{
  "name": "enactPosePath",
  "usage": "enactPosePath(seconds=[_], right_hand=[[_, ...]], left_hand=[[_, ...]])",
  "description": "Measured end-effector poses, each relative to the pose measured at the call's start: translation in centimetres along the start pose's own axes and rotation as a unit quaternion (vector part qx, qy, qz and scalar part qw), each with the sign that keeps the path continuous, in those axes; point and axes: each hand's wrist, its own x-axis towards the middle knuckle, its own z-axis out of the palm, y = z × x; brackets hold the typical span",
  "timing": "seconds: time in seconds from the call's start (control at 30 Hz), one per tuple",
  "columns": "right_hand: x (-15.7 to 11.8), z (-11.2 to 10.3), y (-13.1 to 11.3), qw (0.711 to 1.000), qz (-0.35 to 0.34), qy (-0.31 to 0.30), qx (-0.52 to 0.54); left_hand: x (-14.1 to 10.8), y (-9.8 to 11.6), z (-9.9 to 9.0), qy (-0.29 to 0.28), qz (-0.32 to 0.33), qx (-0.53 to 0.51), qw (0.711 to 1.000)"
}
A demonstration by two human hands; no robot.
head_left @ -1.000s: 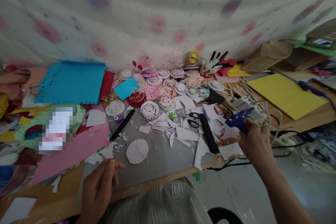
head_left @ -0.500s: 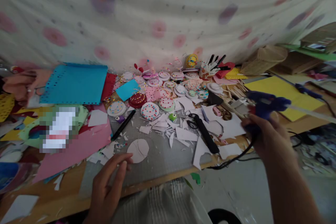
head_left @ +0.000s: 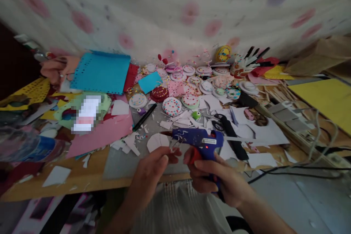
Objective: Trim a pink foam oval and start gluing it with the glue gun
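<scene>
My right hand (head_left: 216,175) grips a blue hot glue gun (head_left: 194,137), a finger by its red trigger. A glue stick (head_left: 244,139) sticks out of its back, and a small red light glows on its side. The nozzle points left, over a white paper circle (head_left: 157,142) with a curved line on it, lying on the grey mat. My left hand (head_left: 153,170) is just below the nozzle, thumb and fingers closed together at the lower end of the gun's wire stand (head_left: 177,144). Whether they pinch the wire or something small is hard to make out.
Decorated paper discs (head_left: 172,106) crowd the back. A black pen (head_left: 144,117), paper scraps and black-handled scissors (head_left: 233,137) lie around the mat. At left are a phone (head_left: 87,113) and a plastic bottle (head_left: 30,144); at right, a power strip (head_left: 290,117) with cables.
My right hand has brought the glue gun from the right side to the middle, over the mat. My left hand has moved from the paper circle's edge to beneath the nozzle. The view has shifted.
</scene>
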Motion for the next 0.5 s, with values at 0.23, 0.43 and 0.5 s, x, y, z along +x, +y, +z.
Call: enactPosePath(seconds=[0.23, 0.43, 0.5], right_hand=[[0.3, -1.4, 0.8, 0.997, -0.027, 0.048, -0.058], [-0.6, -4.6, -0.1, 0.971, -0.075, 0.192, -0.123], [-0.2, -5.1, -0.1, 0.967, -0.059, 0.202, -0.143]], left_hand=[[-1.6, -1.0, -0.8, 0.074, 0.121, 0.171, 0.975], [-2.3, -5.1, -3.9, 0.098, 0.2, 0.387, 0.895], [-1.8, -6.0, -4.4, 0.063, 0.227, 0.446, 0.863]])
